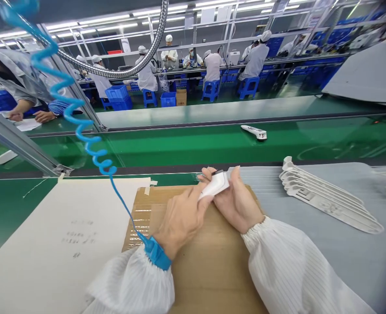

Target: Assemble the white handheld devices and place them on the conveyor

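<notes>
- While the left hand (181, 216) pinches the near end of a white device (214, 186), the right hand (240, 203) cradles its far end.
- The device is above the brown cardboard (219, 270).
- To the right lie overlapping white plastic parts (330, 198).
- On the far green belt (180, 146) rests a white handheld unit (255, 132).

the white piece (216, 185) is partly hidden by the left hand (181, 214); the writing (80, 235) is badly blurred.
</notes>
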The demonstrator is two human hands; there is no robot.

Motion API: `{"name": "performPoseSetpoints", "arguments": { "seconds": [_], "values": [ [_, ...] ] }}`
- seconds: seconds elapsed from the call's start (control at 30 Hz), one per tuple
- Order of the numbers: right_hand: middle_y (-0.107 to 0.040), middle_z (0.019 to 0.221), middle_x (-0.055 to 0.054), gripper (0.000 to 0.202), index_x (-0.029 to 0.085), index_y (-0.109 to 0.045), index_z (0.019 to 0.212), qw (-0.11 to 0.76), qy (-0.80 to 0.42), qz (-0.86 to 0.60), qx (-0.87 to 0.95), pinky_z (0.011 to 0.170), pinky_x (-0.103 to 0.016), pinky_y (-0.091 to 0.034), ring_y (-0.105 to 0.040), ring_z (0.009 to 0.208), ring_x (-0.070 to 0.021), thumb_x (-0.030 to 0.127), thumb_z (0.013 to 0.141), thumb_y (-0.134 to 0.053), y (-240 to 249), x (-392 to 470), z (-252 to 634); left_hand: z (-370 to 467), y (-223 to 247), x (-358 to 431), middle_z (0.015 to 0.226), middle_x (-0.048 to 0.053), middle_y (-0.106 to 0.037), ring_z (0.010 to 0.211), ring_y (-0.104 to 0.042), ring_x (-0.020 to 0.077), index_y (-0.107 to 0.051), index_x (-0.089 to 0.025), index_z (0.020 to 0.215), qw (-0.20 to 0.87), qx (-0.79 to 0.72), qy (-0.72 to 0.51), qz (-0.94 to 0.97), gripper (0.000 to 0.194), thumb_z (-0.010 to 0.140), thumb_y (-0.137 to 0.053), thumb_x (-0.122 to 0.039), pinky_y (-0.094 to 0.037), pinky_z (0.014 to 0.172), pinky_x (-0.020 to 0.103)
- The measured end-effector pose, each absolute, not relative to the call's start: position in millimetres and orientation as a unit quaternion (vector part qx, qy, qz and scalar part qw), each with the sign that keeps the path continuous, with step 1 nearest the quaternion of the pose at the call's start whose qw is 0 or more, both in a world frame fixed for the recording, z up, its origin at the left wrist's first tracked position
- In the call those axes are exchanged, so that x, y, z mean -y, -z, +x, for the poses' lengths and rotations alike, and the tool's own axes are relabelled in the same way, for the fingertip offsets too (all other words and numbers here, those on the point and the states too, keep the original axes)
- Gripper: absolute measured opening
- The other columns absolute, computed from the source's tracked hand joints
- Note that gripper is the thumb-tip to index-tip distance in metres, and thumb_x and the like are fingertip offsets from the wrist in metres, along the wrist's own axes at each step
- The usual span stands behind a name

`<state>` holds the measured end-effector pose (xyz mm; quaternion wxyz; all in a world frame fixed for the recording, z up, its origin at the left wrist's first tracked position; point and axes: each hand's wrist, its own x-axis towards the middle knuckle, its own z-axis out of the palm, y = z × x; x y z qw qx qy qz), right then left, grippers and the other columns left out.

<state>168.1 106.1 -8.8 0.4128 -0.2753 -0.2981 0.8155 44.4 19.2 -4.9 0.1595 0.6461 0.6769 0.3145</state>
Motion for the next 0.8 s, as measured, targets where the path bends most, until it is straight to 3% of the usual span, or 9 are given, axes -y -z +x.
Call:
{"name": "performPoseSetpoints", "arguments": {
  "seconds": [0.1, 0.2, 0.27, 0.33, 0.4, 0.47, 0.53, 0.67, 0.8],
  "values": [
    [-0.057, 0.053, 0.003, 0.051, 0.022, -0.063, 0.073, 0.403, -0.851, -0.283, 0.182, 0.079, -0.032, -0.056, -0.065, 0.067, -0.0156, 0.063, 0.097, -0.044, 4.4, -105.9, 172.0, 57.8, 1.6, -17.5, 0.118, 0.012, -0.071, 0.097, -0.071, 0.0337, -0.053, -0.021, 0.137, 0.138, -0.676, -0.17, 0.704, 0.051, 0.1, -0.04, -0.053, -0.055, 0.075, 0.043],
    [-0.033, 0.038, 0.007, 0.053, 0.022, -0.052, 0.06, 0.4, -0.864, -0.268, 0.149, 0.065, -0.031, -0.054, -0.045, 0.044, -0.0123, 0.058, 0.098, -0.042, 4.3, -108.9, 178.1, 63.6, -0.4, -17.7, 0.114, 0.015, -0.072, 0.091, -0.072, 0.0348, -0.054, -0.016, 0.135, 0.1, -0.667, -0.111, 0.729, 0.057, 0.099, -0.038, -0.058, -0.055, 0.07, 0.043],
    [-0.042, 0.044, 0.006, 0.049, 0.022, -0.055, 0.065, 0.382, -0.871, -0.254, 0.176, 0.064, -0.031, -0.053, -0.052, 0.051, -0.0136, 0.057, 0.097, -0.045, 4.6, -110.9, 179.5, 59.9, 0.0, -18.7, 0.107, 0.013, -0.074, 0.086, -0.072, 0.0335, -0.057, -0.017, 0.13, 0.095, -0.687, -0.111, 0.712, 0.054, 0.1, -0.037, -0.057, -0.054, 0.068, 0.042],
    [-0.059, 0.062, 0.002, 0.039, 0.021, -0.062, 0.077, 0.359, -0.876, -0.23, 0.224, 0.074, -0.031, -0.055, -0.063, 0.07, -0.0161, 0.054, 0.097, -0.051, 4.5, -110.4, 176.9, 51.6, 1.7, -19.8, 0.105, 0.01, -0.074, 0.089, -0.072, 0.0321, -0.06, -0.021, 0.125, 0.095, -0.721, -0.149, 0.67, 0.045, 0.101, -0.038, -0.052, -0.055, 0.071, 0.042],
    [-0.069, 0.088, -0.002, 0.028, 0.021, -0.066, 0.09, 0.342, -0.875, -0.2, 0.278, 0.091, -0.033, -0.053, -0.066, 0.094, -0.0184, 0.046, 0.096, -0.057, 4.5, -106.0, 170.9, 43.2, 4.1, -19.9, 0.114, 0.01, -0.072, 0.102, -0.069, 0.0304, -0.058, -0.022, 0.126, 0.069, -0.738, -0.232, 0.63, 0.037, 0.102, -0.043, -0.045, -0.054, 0.083, 0.044],
    [-0.071, 0.101, -0.003, 0.018, 0.021, -0.066, 0.097, 0.332, -0.87, -0.185, 0.314, 0.101, -0.035, -0.049, -0.064, 0.106, -0.0197, 0.039, 0.094, -0.062, 5.3, -98.1, 163.8, 39.1, 6.6, -19.0, 0.126, 0.009, -0.068, 0.118, -0.062, 0.0272, -0.054, -0.022, 0.132, 0.038, -0.714, -0.326, 0.618, 0.038, 0.099, -0.051, -0.041, -0.05, 0.098, 0.044],
    [-0.071, 0.099, -0.003, 0.012, 0.023, -0.066, 0.094, 0.327, -0.867, -0.196, 0.319, 0.106, -0.037, -0.047, -0.063, 0.11, -0.0205, 0.034, 0.091, -0.066, 7.7, -89.3, 157.8, 40.5, 9.1, -17.9, 0.132, 0.008, -0.064, 0.123, -0.058, 0.0243, -0.051, -0.022, 0.135, 0.022, -0.682, -0.381, 0.624, 0.043, 0.097, -0.056, -0.041, -0.046, 0.105, 0.042],
    [-0.07, 0.083, -0.001, 0.011, 0.024, -0.065, 0.078, 0.348, -0.86, -0.231, 0.294, 0.108, -0.036, -0.046, -0.065, 0.108, -0.02, 0.026, 0.08, -0.075, 14.6, -80.1, 153.3, 49.8, 11.7, -18.9, 0.126, 0.008, -0.067, 0.113, -0.061, 0.0246, -0.056, -0.021, 0.129, -0.021, -0.664, -0.386, 0.64, 0.034, 0.102, -0.045, -0.039, -0.048, 0.097, 0.042],
    [-0.072, 0.093, -0.002, 0.01, 0.025, -0.066, 0.081, 0.345, -0.855, -0.233, 0.309, 0.108, -0.04, -0.048, -0.064, 0.113, -0.0211, 0.033, 0.082, -0.073, 16.9, -82.3, 155.3, 52.1, 11.2, -22.4, 0.126, 0.01, -0.067, 0.11, -0.06, 0.0254, -0.057, -0.019, 0.128, -0.031, -0.652, -0.38, 0.655, 0.035, 0.103, -0.042, -0.038, -0.048, 0.096, 0.043]
  ]
}}
